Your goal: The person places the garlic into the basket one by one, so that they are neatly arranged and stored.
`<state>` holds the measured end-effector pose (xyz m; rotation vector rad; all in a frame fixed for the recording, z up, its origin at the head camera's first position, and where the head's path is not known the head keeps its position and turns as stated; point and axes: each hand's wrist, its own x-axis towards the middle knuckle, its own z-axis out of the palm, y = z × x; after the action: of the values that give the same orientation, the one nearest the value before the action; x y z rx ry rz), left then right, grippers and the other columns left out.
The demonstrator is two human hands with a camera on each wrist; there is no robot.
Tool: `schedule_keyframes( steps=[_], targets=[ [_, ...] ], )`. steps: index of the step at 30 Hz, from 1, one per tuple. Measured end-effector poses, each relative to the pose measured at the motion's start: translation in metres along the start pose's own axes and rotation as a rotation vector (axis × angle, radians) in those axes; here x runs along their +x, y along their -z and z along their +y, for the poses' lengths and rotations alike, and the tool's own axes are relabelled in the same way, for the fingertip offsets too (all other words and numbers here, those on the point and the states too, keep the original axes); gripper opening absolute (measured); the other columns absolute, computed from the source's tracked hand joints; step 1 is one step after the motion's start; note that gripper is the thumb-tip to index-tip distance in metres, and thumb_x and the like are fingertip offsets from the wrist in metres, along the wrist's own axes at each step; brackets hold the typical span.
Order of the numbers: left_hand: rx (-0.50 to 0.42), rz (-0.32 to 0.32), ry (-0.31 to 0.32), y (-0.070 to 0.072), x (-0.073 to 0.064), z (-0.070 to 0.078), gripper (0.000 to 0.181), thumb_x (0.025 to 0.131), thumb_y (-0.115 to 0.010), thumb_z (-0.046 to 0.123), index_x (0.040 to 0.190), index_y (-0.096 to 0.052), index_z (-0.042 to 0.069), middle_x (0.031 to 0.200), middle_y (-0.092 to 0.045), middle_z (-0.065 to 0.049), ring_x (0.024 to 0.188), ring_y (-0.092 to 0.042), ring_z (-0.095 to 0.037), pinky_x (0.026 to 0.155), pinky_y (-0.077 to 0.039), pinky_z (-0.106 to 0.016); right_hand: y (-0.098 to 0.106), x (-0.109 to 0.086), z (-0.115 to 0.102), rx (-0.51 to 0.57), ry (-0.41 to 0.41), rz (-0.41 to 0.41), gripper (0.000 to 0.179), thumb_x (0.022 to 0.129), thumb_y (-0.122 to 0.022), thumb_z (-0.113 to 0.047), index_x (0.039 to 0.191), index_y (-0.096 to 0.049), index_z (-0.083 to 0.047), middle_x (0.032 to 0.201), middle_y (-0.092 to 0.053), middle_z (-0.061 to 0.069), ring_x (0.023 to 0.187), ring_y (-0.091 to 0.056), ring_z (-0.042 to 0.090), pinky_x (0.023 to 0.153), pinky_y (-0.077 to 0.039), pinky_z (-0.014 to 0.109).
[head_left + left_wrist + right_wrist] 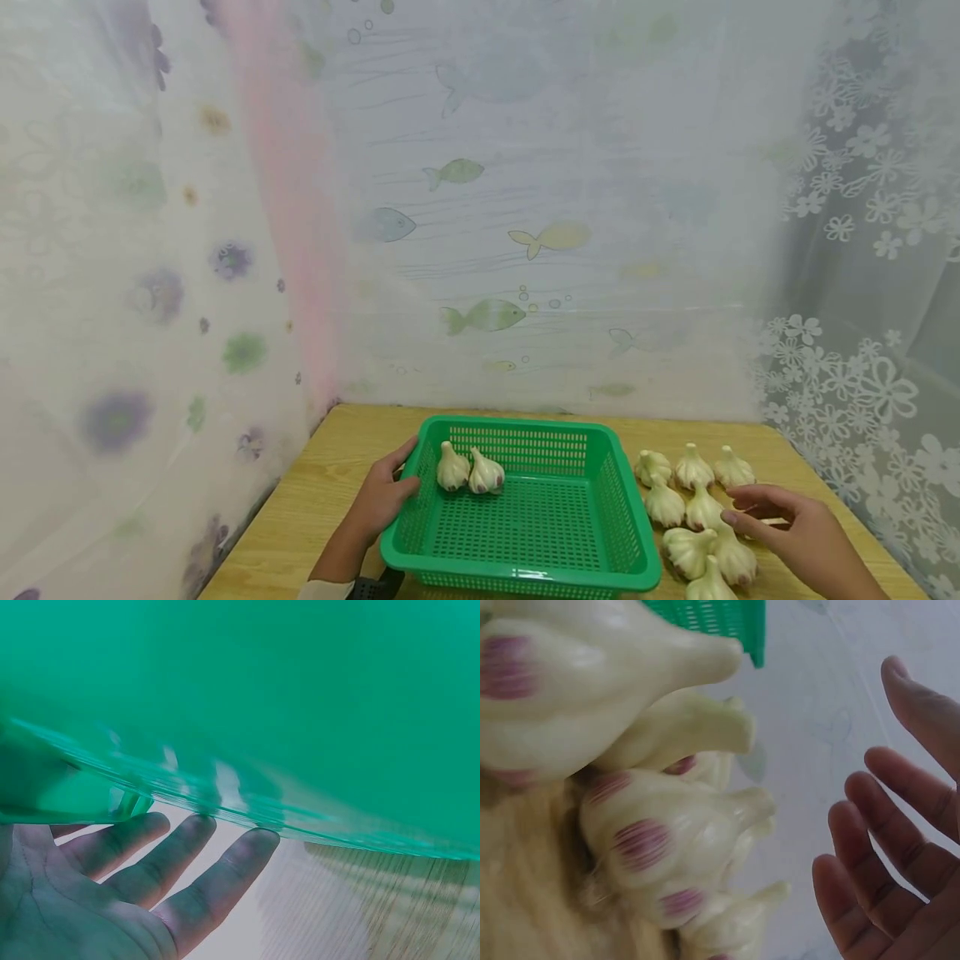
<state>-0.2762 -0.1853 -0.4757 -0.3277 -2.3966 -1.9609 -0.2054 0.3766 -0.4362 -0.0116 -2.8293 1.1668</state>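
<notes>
My left hand (381,497) holds the left side of a green plastic basket (517,575), its thumb over the rim. In the left wrist view, fingers (217,889) of that hand reach against the underside of the basket (300,712). Inside, two garlic bulbs (453,467) stand side by side near the back left. To the right of the basket, my right hand (806,529) hovers by a group of garlic bulbs (688,550), fingers relaxed and spread. The right wrist view shows that hand (900,862) apart from the purple-marked bulbs (660,832), nothing between its fingers.
The basket and loose bulbs share a light wooden table (300,492). Behind it hangs a sheet (555,167) printed with fish. A flowered sheet (150,333) closes off the left, and a lace-like curtain (870,208) hangs at the right.
</notes>
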Motion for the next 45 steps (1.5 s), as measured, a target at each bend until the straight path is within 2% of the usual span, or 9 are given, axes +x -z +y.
schedule_keyframes(
  steps=[7,11,15,19,26,32,39,45],
  targets=[
    [-0.001,-0.003,-0.001,0.001,0.000,-0.001,0.080,0.089,-0.054,-0.003,0.164,-0.028,0.010,0.164,-0.033,-0.025,0.125,-0.060,-0.042,0.068,-0.049,-0.040,-0.005,-0.005,0.019,0.056,-0.103,-0.087,0.062,0.094,-0.072,-0.046,0.138,-0.065,-0.001,0.127,-0.071,0.016,0.089,-0.070,0.010,0.077,-0.059,0.035],
    [0.006,-0.001,0.003,0.001,0.000,-0.001,0.080,0.089,-0.054,-0.003,0.164,-0.029,0.010,0.164,-0.034,-0.026,0.123,-0.060,-0.042,0.068,-0.049,-0.040,-0.008,-0.004,0.028,0.061,-0.113,-0.087,0.065,0.093,-0.073,-0.046,0.138,-0.063,0.000,0.130,-0.068,0.021,0.095,-0.071,0.017,0.079,-0.059,0.039],
    [0.019,0.001,0.000,0.001,0.000,-0.001,0.079,0.090,-0.054,-0.003,0.164,-0.029,0.010,0.165,-0.032,-0.025,0.125,-0.060,-0.042,0.068,-0.050,-0.038,-0.012,-0.002,0.035,0.087,-0.129,-0.069,0.071,0.092,-0.074,-0.047,0.141,-0.060,0.002,0.140,-0.059,0.029,0.107,-0.069,0.031,0.082,-0.060,0.044],
    [0.016,-0.007,-0.009,0.001,0.001,-0.001,0.080,0.090,-0.053,-0.003,0.165,-0.027,0.008,0.166,-0.031,-0.024,0.124,-0.059,-0.041,0.068,-0.051,-0.038,-0.014,-0.001,0.043,0.107,-0.149,-0.080,0.074,0.092,-0.074,-0.048,0.145,-0.057,0.002,0.147,-0.051,0.032,0.116,-0.066,0.039,0.084,-0.060,0.043],
    [-0.011,-0.014,-0.009,0.001,0.002,0.001,0.081,0.089,-0.053,-0.004,0.165,-0.027,0.009,0.165,-0.033,-0.025,0.119,-0.061,-0.040,0.067,-0.051,-0.039,-0.018,0.002,0.054,0.145,-0.170,-0.124,0.071,0.095,-0.071,-0.045,0.145,-0.056,0.002,0.141,-0.061,0.027,0.113,-0.068,0.035,0.086,-0.058,0.046],
    [-0.006,-0.008,-0.012,0.001,0.001,0.001,0.080,0.089,-0.054,-0.004,0.164,-0.029,0.011,0.166,-0.032,-0.024,0.124,-0.060,-0.042,0.067,-0.050,-0.039,-0.026,0.004,0.059,0.178,-0.183,-0.128,0.073,0.093,-0.075,-0.042,0.145,-0.055,0.006,0.134,-0.066,0.022,0.109,-0.068,0.027,0.089,-0.057,0.046],
    [-0.008,-0.007,-0.010,0.000,0.001,0.002,0.080,0.089,-0.054,-0.003,0.164,-0.028,0.010,0.166,-0.031,-0.024,0.128,-0.058,-0.043,0.068,-0.050,-0.041,-0.030,0.003,0.065,0.216,-0.212,-0.135,0.074,0.091,-0.077,-0.041,0.144,-0.055,0.006,0.138,-0.063,0.028,0.116,-0.067,0.040,0.087,-0.058,0.047],
    [-0.007,-0.001,-0.009,0.000,0.000,0.003,0.080,0.090,-0.054,-0.003,0.164,-0.028,0.009,0.166,-0.031,-0.024,0.131,-0.056,-0.045,0.069,-0.050,-0.040,-0.031,0.005,0.071,0.255,-0.240,-0.168,0.076,0.090,-0.078,-0.040,0.144,-0.054,0.009,0.135,-0.063,0.031,0.110,-0.070,0.038,0.086,-0.059,0.047]
  ],
)
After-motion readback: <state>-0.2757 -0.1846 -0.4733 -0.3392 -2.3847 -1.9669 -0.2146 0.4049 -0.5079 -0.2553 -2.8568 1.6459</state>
